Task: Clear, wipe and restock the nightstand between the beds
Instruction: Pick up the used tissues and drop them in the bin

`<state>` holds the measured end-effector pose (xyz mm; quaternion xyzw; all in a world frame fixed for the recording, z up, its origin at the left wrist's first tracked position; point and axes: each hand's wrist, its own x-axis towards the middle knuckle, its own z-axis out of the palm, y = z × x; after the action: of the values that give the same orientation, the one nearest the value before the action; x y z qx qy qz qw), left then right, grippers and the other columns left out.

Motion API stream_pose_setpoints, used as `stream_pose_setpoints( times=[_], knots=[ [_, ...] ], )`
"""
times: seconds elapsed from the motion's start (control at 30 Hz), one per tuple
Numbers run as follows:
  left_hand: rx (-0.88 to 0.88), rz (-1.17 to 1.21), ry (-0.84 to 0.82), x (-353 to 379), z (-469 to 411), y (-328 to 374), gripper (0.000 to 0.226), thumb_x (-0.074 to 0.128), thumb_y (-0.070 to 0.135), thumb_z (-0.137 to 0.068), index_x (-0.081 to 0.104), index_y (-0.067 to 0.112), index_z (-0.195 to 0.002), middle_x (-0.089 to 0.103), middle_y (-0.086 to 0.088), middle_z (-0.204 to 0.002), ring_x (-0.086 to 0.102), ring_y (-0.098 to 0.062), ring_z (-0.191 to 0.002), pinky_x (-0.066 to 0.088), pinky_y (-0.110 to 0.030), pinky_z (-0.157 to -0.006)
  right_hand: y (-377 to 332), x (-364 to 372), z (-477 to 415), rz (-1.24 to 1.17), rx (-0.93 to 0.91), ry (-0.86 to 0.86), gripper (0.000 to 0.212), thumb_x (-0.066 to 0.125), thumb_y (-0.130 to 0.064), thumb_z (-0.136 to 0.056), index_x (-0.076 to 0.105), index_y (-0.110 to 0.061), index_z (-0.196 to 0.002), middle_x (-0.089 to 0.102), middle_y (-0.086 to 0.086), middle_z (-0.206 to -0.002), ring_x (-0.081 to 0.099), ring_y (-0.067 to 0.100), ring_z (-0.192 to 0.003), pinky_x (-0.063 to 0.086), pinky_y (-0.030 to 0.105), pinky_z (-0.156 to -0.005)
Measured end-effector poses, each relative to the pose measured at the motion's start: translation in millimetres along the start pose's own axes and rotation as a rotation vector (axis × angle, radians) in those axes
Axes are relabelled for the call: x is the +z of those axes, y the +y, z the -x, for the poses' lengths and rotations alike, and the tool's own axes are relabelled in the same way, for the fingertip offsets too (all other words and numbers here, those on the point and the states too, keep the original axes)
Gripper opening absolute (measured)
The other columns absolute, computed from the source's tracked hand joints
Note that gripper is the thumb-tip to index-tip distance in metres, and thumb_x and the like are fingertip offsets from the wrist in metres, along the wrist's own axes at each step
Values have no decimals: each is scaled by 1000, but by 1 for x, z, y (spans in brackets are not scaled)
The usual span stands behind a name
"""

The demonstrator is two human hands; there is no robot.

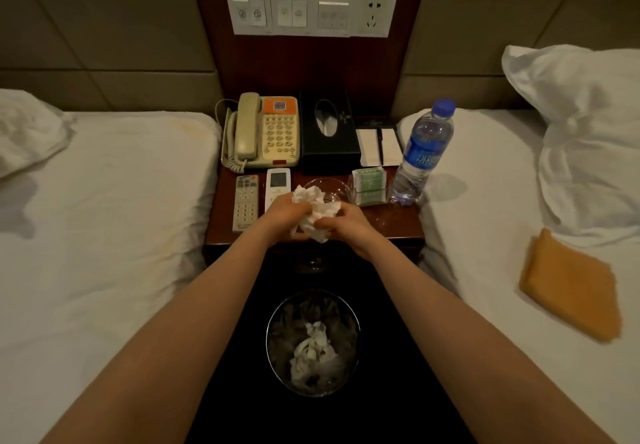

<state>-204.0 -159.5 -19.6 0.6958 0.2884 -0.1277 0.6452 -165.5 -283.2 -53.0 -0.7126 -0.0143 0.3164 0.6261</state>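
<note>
Both hands meet over the front edge of the dark wooden nightstand (388, 225). My left hand (282, 213) and my right hand (341, 224) grip a wad of crumpled white tissue (317, 211) between them. Just behind the tissue stands a clear glass ashtray (337, 187). On the nightstand also lie a beige phone (263, 132), a black tissue box (329, 132), two remotes (246, 201), green packets (370, 185), a notepad (379, 146) and a water bottle (420, 153). Below on the floor, a round bin (273, 343) holds crumpled tissue (311, 350).
White beds flank the nightstand, left (104, 236) and right (485, 201). A folded orange cloth (571, 288) lies on the right bed, with a pillow (588, 132) behind it. A switch and socket panel (311, 11) is on the wall above.
</note>
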Motion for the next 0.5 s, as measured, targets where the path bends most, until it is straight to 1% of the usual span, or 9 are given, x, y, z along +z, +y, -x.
stream_pose_setpoints(
  times=[0.07, 0.13, 0.2, 0.27, 0.33, 0.4, 0.43, 0.47, 0.5],
  knots=[
    [-51, -44, -49, -1, 4, -17, 21, 45, 2, -90, 54, 15, -105, 59, -7, -90, 59, -22, -84, 54, -35, -67, 15, 2, 7, 26, 23, -38, 28, 62, 10, -79, 59, -8, -101, 63, 2, -84, 60, 22, -90, 52, 28, -74],
    [-136, -127, -99, -4, 8, -35, 18, 49, 8, -91, 52, 16, -108, 60, -6, -90, 59, -21, -82, 53, -36, -68, 29, 3, 13, 84, 96, -104, 27, 62, 9, -79, 58, -8, -99, 62, 2, -85, 61, 20, -85, 51, 28, -73],
    [-230, -233, -163, -7, 12, -53, 16, 49, 14, -93, 51, 17, -108, 59, -6, -89, 58, -19, -78, 52, -36, -68, 44, 2, 17, 140, 184, -161, 27, 62, 9, -79, 58, -8, -100, 62, 4, -88, 61, 22, -89, 52, 31, -76],
    [-307, -350, -226, -7, 14, -68, 19, 49, 18, -93, 51, 17, -113, 58, -8, -96, 58, -22, -83, 51, -38, -72, 60, 0, 20, 216, 272, -198, 25, 62, 8, -80, 58, -5, -101, 61, 7, -91, 59, 24, -95, 52, 34, -78],
    [-300, -498, -261, -2, 14, -81, 25, 49, 18, -94, 53, 15, -118, 54, -7, -103, 55, -22, -91, 47, -33, -73, 75, 0, 21, 337, 339, -214, 22, 61, 7, -82, 57, -4, -102, 57, 6, -87, 55, 24, -93, 50, 31, -71],
    [-219, -584, -246, 4, 11, -90, 27, 53, 15, -93, 54, 12, -119, 51, -3, -100, 51, -16, -89, 42, -23, -66, 93, 2, 20, 469, 381, -205, 18, 62, 2, -83, 58, -6, -98, 50, 6, -81, 52, 22, -81, 45, 32, -68],
    [-196, -585, -230, 6, 9, -93, 30, 56, 14, -92, 52, 10, -122, 51, -4, -103, 50, -15, -91, 41, -20, -66, 99, 3, 21, 512, 394, -194, 13, 63, 0, -83, 54, -8, -87, 47, 5, -78, 50, 20, -74, 43, 34, -69],
    [-189, -575, -211, 7, 7, -95, 35, 58, 14, -90, 51, 9, -124, 52, -7, -110, 51, -17, -96, 43, -21, -69, 106, 5, 21, 530, 399, -186, 17, 64, -1, -83, 51, -9, -77, 45, 4, -75, 49, 19, -71, 43, 34, -71],
    [-180, -567, -186, 8, 4, -96, 38, 60, 14, -89, 50, 8, -126, 53, -10, -118, 53, -21, -102, 43, -24, -76, 112, 6, 20, 537, 397, -180, 23, 65, -2, -82, 48, -12, -70, 45, 3, -74, 49, 19, -73, 43, 34, -71]
  ],
)
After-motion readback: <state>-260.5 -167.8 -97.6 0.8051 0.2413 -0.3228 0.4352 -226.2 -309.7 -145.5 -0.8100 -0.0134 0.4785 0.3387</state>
